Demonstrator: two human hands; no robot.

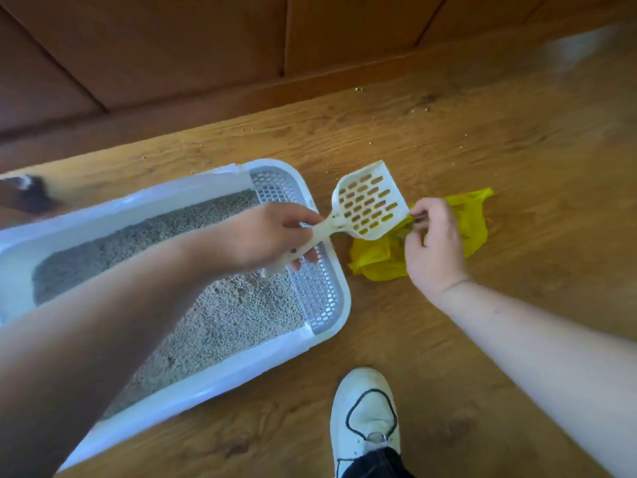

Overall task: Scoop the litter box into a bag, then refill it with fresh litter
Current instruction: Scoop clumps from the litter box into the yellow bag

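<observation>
Litter box (241, 370) on wood floor (482, 322), grey litter (220, 315) inside. Yellow bag (472, 222) crumpled on floor just right of box. Slotted scoop (370, 205) over bag edge, handle gripped by left hand (269, 236). Right hand (434, 243) pinches bag.

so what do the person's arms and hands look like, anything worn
Nothing worn that shows: the left hand and right hand have no gloves, rings or watch, and both forearms are bare with no sleeve in view.
</observation>
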